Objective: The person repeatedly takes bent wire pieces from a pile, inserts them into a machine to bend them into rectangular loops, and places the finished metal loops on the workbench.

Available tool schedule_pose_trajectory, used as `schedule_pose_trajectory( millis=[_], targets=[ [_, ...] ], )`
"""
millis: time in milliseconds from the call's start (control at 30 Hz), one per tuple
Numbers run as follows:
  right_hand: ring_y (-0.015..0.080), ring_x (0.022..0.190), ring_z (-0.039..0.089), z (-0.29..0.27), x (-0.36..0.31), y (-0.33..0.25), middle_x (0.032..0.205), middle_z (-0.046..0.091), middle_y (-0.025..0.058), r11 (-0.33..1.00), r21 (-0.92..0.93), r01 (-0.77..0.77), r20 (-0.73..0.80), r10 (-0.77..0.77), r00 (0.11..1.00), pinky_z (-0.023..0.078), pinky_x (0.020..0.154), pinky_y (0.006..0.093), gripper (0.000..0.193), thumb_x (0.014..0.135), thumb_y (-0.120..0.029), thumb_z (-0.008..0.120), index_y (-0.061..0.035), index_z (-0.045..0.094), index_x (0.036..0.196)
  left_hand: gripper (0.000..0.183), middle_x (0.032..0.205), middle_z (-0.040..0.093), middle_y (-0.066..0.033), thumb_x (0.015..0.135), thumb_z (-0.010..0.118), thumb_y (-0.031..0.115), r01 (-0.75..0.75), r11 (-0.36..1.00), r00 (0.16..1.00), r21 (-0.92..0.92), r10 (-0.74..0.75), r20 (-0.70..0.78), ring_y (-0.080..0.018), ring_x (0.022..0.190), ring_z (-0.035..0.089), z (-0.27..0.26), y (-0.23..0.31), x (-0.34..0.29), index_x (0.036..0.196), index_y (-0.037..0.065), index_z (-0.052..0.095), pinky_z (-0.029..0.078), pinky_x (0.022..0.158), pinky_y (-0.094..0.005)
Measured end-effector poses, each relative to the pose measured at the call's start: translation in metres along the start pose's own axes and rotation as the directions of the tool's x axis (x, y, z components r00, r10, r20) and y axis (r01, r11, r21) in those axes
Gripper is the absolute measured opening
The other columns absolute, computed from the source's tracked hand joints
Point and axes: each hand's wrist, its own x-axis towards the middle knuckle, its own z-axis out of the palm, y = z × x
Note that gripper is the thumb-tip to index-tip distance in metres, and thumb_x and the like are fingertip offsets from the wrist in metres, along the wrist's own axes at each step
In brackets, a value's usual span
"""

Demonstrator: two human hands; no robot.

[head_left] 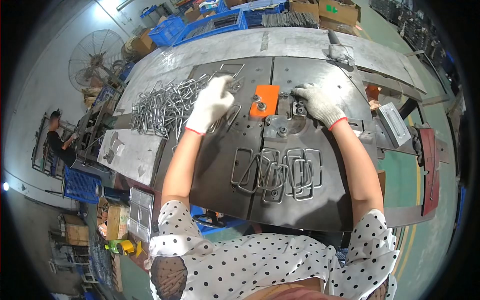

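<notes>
1. Left hand (214, 102), in a white knitted glove with a red cuff, lies at the right edge of the heap of bent wire frames (162, 110). The fingers are partly curled; whether they have hold of a frame cannot be told.
2. Right hand (320, 103), gloved alike, reaches over the small bolted fixture (299, 106) right of the worktop's centre seam. Its fingertips are bent down at the fixture's upper end; how far they are closed, and on what, cannot be told.
3. Orange plate (270, 94), lying between the two hands, bears two bolts near its lower part.
4. Metal block (274, 129), with bolts in its upper face, sits just below the orange plate and the fixture.
5. Loose wire frames (275, 188), rounded rectangles of bright metal, overlap one another on the dark steel worktop (212, 175), between the forearms and nearer the body. The heap occupies the worktop's left side and extends onto the paler surface beyond.
6. Surroundings: blue crates (172, 31) stand at the far edge; a large fan (96, 57) stands at the upper left, and a co-worker (57, 142) in dark clothing is well apart at the left. A pale metal box (395, 124) lies beyond the worktop's right edge.
</notes>
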Motion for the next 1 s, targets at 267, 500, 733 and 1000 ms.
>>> schedule_pose_trajectory(
  millis=[267,500,733,1000],
  targets=[
    [0.0364,0.112,0.065,-0.002,0.009,0.001,0.118,0.070,0.0125,0.998,-0.037,0.052,-0.040,-0.053,0.998,0.053,0.096,0.0490,0.038,0.093,-0.012,0.060,-0.0173,0.073,0.129,0.040,0.098,0.067,-0.0066,0.099,0.053,0.006,0.363,0.746,0.918,-0.559,-0.390,0.076,-0.0081,0.071,0.060,-0.009,-0.040,-0.009,0.138,-0.003,0.057,0.048,0.065,-0.0244],
    [0.0396,0.120,0.063,-0.006,0.007,-0.003,0.128,0.069,0.0172,0.999,0.000,0.033,0.016,-0.033,0.999,0.052,0.103,0.0456,0.039,0.097,-0.004,0.058,-0.0095,0.070,0.133,0.042,0.098,0.062,-0.0072,0.095,0.054,0.000,0.394,0.231,0.838,-0.890,-0.487,0.244,-0.0084,0.067,0.053,-0.041,-0.003,-0.043,0.137,-0.004,0.053,0.042,0.057,-0.0214],
    [0.0409,0.120,0.066,-0.027,0.022,-0.036,0.128,0.072,0.0206,0.941,0.332,-0.071,0.035,0.063,0.997,0.052,0.102,0.0459,0.039,0.108,-0.033,0.056,-0.0040,0.069,0.131,0.035,0.103,0.064,-0.0033,0.098,0.051,0.006,0.530,0.241,0.778,-0.813,-0.520,0.353,-0.0073,0.072,0.056,-0.040,-0.004,-0.076,0.129,-0.001,0.064,0.045,0.062,-0.0225],
    [0.0466,0.099,0.071,0.010,0.082,-0.049,0.098,0.075,0.0280,0.983,-0.135,-0.124,0.129,0.141,0.982,0.057,0.091,0.0509,0.076,0.099,-0.069,0.054,0.0028,0.079,0.096,0.034,0.093,0.064,0.0020,0.099,0.054,0.007,0.535,0.250,0.806,-0.807,-0.438,0.399,-0.0058,0.073,0.057,-0.028,-0.022,-0.078,0.129,0.000,0.068,0.047,0.066,-0.0219]
  ],
)
